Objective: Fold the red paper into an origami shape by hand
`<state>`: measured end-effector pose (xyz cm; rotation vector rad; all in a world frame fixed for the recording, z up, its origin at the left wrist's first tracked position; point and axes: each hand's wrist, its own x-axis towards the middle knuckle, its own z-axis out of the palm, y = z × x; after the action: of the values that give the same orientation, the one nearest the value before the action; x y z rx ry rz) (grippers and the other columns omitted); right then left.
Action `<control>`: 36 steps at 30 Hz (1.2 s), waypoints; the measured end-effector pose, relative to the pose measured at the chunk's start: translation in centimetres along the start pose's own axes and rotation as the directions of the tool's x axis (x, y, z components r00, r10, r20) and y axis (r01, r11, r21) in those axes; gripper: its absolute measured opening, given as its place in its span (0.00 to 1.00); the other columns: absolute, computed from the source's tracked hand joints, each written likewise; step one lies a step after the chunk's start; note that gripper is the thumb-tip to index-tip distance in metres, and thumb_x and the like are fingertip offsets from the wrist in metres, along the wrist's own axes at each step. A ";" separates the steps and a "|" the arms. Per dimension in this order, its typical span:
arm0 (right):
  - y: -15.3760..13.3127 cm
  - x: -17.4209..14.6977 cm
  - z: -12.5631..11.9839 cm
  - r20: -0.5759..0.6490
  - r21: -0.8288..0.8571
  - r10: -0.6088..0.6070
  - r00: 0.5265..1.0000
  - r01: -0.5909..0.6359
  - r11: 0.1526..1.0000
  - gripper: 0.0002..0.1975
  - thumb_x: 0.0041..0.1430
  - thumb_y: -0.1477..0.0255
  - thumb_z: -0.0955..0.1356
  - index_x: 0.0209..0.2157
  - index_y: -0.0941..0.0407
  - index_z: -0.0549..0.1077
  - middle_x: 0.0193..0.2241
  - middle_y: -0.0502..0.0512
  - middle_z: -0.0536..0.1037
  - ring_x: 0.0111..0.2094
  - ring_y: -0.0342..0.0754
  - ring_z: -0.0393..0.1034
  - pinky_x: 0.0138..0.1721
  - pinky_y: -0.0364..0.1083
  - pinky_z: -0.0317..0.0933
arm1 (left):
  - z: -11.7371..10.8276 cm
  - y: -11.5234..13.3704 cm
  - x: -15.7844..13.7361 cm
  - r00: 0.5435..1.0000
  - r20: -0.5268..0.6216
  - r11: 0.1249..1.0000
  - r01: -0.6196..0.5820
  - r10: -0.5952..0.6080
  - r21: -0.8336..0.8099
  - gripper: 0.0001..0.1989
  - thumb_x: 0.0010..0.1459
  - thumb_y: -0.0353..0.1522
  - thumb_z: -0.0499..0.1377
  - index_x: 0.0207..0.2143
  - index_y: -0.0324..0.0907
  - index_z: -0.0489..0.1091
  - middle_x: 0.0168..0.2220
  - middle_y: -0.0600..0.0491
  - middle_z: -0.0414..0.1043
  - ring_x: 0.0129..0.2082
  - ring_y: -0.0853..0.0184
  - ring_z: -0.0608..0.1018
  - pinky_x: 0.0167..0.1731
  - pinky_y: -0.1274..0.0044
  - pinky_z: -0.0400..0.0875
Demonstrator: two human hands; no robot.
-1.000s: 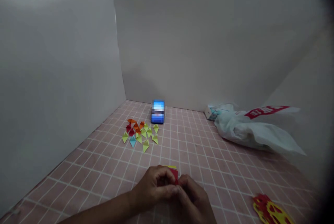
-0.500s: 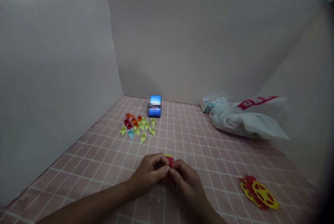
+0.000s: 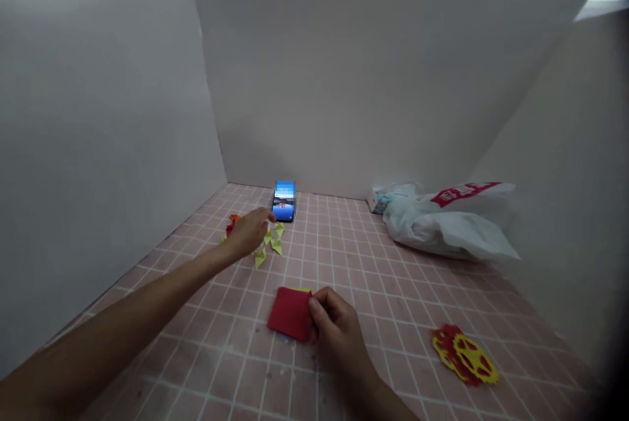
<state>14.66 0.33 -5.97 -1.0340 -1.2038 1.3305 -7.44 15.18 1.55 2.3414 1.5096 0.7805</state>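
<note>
My left hand [image 3: 249,232] reaches out over the small folded paper pieces, its index finger extended to the lower left edge of the phone [image 3: 284,201]. It holds nothing, and I cannot tell whether the fingertip touches the phone. The phone leans upright with its screen lit. Close to me, my right hand [image 3: 337,323] pinches the right edge of a red square of paper [image 3: 291,313]. A yellow edge and a bit of blue peek out from under that square. Several yellow paper pieces [image 3: 260,257] show beside my left hand, and orange ones [image 3: 234,218] are partly hidden behind it.
At the right front lie red and yellow gear-shaped cutouts [image 3: 469,359]. A white plastic bag [image 3: 447,228] and a small box [image 3: 378,200] sit at the back right. Grey-white panels [image 3: 344,87] wall in the tiled-pattern tabletop [image 3: 354,244].
My left hand has let go of the red paper and moved forward and left to the phone. The right hand still grips the paper, which now shows flat. The view has tilted up slightly.
</note>
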 end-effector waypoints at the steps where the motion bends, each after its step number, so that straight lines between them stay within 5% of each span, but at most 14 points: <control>1: 0.1 -0.1 0.0 -0.008 -0.012 -0.006 1.000 0.005 1.000 0.20 0.62 0.53 0.68 0.26 0.54 0.66 0.18 0.45 0.64 0.20 0.42 0.55 0.22 0.42 0.50 | -0.1 -1.1 1.0 1.000 0.016 0.999 -0.017 0.016 0.035 0.18 0.57 0.21 0.47 0.43 0.41 0.72 0.48 0.43 0.76 0.53 0.57 0.75 0.56 0.65 0.65; 7: 0.6 -0.4 -0.1 0.021 -0.054 0.010 1.000 -0.008 0.999 0.20 0.62 0.53 0.68 0.26 0.54 0.65 0.20 0.46 0.62 0.21 0.42 0.55 0.22 0.42 0.49 | 1.3 -5.1 4.9 0.976 0.178 0.973 -0.157 0.126 0.169 0.32 0.51 0.16 0.46 0.56 0.42 0.69 0.61 0.44 0.72 0.67 0.58 0.64 0.66 0.60 0.50; 10: 1.0 -0.3 -0.2 0.020 -0.080 0.015 1.000 -0.013 0.997 0.20 0.63 0.52 0.67 0.26 0.54 0.65 0.20 0.47 0.62 0.22 0.43 0.54 0.21 0.42 0.48 | 2.4 -6.1 6.1 0.955 0.244 0.956 -0.217 0.167 0.196 0.33 0.54 0.17 0.47 0.60 0.43 0.67 0.66 0.47 0.65 0.69 0.62 0.60 0.68 0.61 0.42; 14: 1.0 -0.4 -0.1 -0.008 -0.102 0.012 1.000 -0.013 0.995 0.23 0.62 0.50 0.67 0.25 0.53 0.63 0.20 0.47 0.61 0.22 0.44 0.55 0.22 0.42 0.49 | 3.3 -7.4 8.5 0.950 0.271 0.951 -0.219 0.156 0.220 0.27 0.56 0.18 0.50 0.56 0.44 0.70 0.63 0.48 0.70 0.69 0.63 0.61 0.67 0.63 0.42; 19: 0.3 -0.7 0.1 0.004 -0.147 0.038 0.999 -0.037 0.988 0.22 0.62 0.50 0.66 0.25 0.53 0.64 0.20 0.48 0.62 0.23 0.45 0.56 0.23 0.43 0.49 | 2.7 -8.6 12.1 0.997 0.079 0.963 -0.044 0.024 0.266 0.18 0.65 0.26 0.56 0.57 0.41 0.70 0.64 0.41 0.67 0.66 0.54 0.65 0.65 0.57 0.52; 23: 0.2 -0.7 0.0 0.012 -0.163 -0.012 1.000 0.014 0.987 0.21 0.64 0.53 0.66 0.25 0.54 0.64 0.21 0.48 0.64 0.24 0.45 0.57 0.25 0.43 0.52 | 1.9 -8.9 12.9 0.988 -0.073 0.961 0.147 -0.133 0.233 0.20 0.66 0.37 0.61 0.57 0.40 0.68 0.58 0.44 0.69 0.53 0.55 0.76 0.50 0.58 0.74; 29: 1.3 -0.5 -0.5 0.056 -0.199 -0.031 0.998 0.041 0.979 0.20 0.65 0.54 0.65 0.26 0.54 0.64 0.20 0.47 0.61 0.23 0.44 0.55 0.23 0.43 0.50 | 1.7 -9.2 11.7 0.942 0.009 0.939 0.335 -0.337 0.083 0.18 0.66 0.37 0.60 0.56 0.40 0.69 0.54 0.44 0.72 0.49 0.58 0.78 0.47 0.61 0.76; 36: 0.4 -0.4 -0.4 0.050 -0.191 -0.005 0.999 0.014 0.982 0.19 0.65 0.56 0.65 0.26 0.54 0.65 0.22 0.48 0.63 0.24 0.44 0.55 0.24 0.43 0.50 | 1.9 -8.8 11.4 0.926 0.048 0.915 0.376 -0.373 -0.148 0.19 0.66 0.38 0.61 0.55 0.39 0.70 0.54 0.46 0.72 0.49 0.56 0.78 0.47 0.61 0.77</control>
<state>15.00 0.01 -6.46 -1.1345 -1.3932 1.2575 -9.43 29.41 -0.77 1.8601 1.7480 0.7406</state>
